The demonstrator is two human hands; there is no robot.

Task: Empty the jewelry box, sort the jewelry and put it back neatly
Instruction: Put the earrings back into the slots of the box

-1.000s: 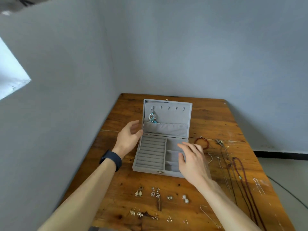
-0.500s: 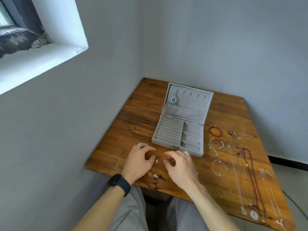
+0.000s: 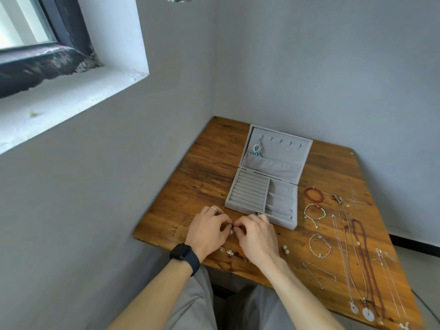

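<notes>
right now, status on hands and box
Left hand and right hand pinch one small earring. Jewelry box open, trays bare. Nothing blocking.

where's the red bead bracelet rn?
Head view: the red bead bracelet lies flat on the table, right of the open jewelry box, just beyond the white bracelet.

A grey velvet jewelry box [image 3: 266,186] stands open on the worn wooden table [image 3: 204,177], a silver and turquoise pendant [image 3: 257,148] hanging from a hook in its raised lid. Just in front of it the left hand [image 3: 207,232] and right hand [image 3: 256,234] meet fingertip to fingertip, pinching a small drop earring [image 3: 232,232] between them. To the right lie a red bead bracelet [image 3: 313,194], a dark red bead necklace [image 3: 364,263] and thin silver chains [image 3: 342,246].
</notes>
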